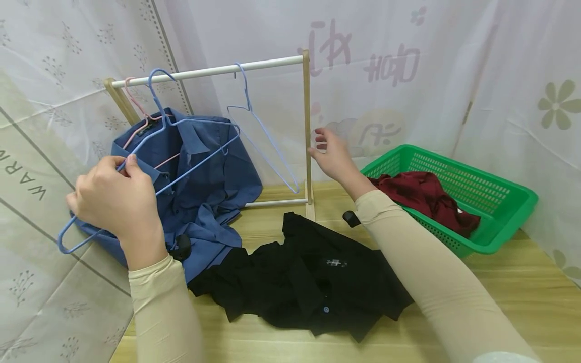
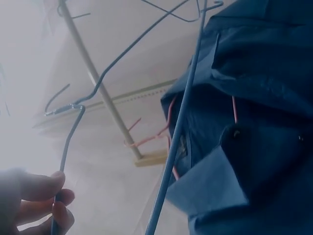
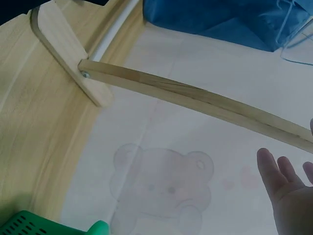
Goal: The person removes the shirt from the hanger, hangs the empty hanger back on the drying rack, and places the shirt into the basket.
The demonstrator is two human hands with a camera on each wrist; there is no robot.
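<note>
My left hand [image 1: 115, 196] pinches one side of a light blue wire hanger [image 1: 156, 101] between thumb and fingers. Its hook overlaps the rail in the head view but stands apart from the rail in the left wrist view, and no garment is on it. Behind it, a blue shirt [image 1: 245, 166] hangs from a pink hanger [image 1: 136, 103], its lower part spread over the tabletop. My right hand [image 1: 335, 157] is raised just right of the rack's wooden post [image 1: 306, 116], fingers apart and holding nothing. A black shirt [image 1: 281, 272] lies crumpled between my forearms.
Another light blue hanger [image 1: 272, 138] hangs bare on the rack's white rail [image 1: 272, 63]. To the right, a green basket [image 1: 504, 247] contains a dark red garment [image 1: 426, 196]. Patterned curtains [image 1: 499, 91] close off the back and left of the wooden table [image 1: 522, 302].
</note>
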